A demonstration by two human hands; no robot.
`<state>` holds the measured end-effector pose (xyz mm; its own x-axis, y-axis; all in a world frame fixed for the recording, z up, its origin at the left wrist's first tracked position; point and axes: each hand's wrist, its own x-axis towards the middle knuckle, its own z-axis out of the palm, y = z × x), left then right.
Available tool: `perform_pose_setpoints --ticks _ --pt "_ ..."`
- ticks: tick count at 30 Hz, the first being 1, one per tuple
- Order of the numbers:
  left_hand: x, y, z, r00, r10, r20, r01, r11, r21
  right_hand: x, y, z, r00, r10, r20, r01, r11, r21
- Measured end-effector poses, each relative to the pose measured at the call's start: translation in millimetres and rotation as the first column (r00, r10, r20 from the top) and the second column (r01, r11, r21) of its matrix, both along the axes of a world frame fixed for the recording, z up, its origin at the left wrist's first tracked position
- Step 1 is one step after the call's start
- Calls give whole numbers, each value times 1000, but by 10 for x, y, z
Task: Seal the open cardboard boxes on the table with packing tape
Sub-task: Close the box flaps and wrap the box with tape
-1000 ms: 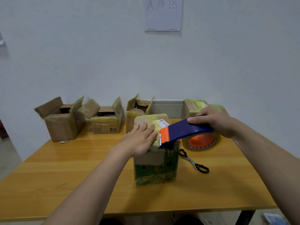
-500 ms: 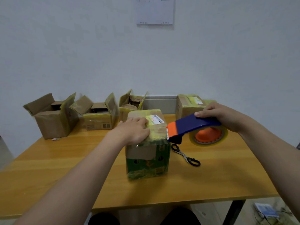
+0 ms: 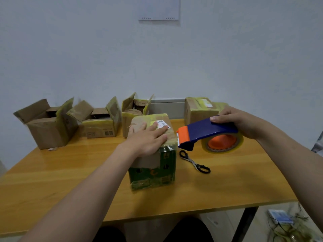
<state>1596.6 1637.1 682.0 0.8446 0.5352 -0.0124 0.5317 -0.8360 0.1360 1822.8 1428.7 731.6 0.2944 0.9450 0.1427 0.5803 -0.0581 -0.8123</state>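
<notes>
White wall, wooden bench (image 3: 61, 180). Green box (image 3: 153, 173) mid-bench, top looked taped. Left grip (image 3: 148, 140) lay flat on its top, fingers straight. Right grip (image 3: 239, 123) was clamped round tape dispenser (image 3: 206, 131), just right of green box, not touching. Taped box (image 3: 197, 110) behind-right looked done. Three open boxes (image 3: 99, 126) behind-left were unsealed.

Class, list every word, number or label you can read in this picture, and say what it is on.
Nothing reads clearly.
White label on the green box: print too small.
Sticker on the sealed box: blurred.
Barcodes on an open box: no legible digits.
Wall paper: tiny marks, unreadable.
</notes>
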Motion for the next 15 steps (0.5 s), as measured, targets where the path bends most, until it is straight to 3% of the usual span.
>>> perform_pose_setpoints --ticks 8,15 --pt "-6 -25 -8 1000 -8 8 8 1000 28 -60 25 58 989 6 149 3 998 -56" --pt "28 -38 -3 1000 -9 -28 10 999 45 -213 150 260 939 -101 330 136 987 -84"
